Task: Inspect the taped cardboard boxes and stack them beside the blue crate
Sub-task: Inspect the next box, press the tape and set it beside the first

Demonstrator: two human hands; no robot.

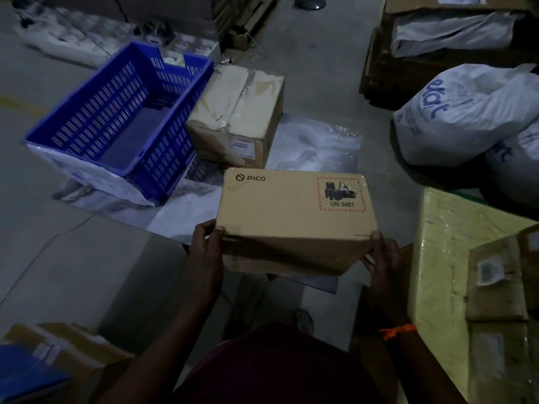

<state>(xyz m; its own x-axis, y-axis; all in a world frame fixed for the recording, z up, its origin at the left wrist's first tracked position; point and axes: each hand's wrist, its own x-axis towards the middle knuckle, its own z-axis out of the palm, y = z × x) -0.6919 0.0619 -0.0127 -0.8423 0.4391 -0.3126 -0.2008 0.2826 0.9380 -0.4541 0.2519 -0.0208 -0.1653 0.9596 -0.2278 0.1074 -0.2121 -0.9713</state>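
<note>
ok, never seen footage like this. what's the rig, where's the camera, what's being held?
There is no machine here: a person is working with two bare hands. There is a single picture, taken by a wide-angle camera worn on the person's head and looking forward and down, so the arms come in from the bottom edge.

The left hand and the right hand grip the near corners of a cardboard box printed PICO and UN 3481.

Beyond it on the floor stands a blue crate, with a taped box right beside it. At the right are white sacks and a yellow wrapped parcel.
</note>
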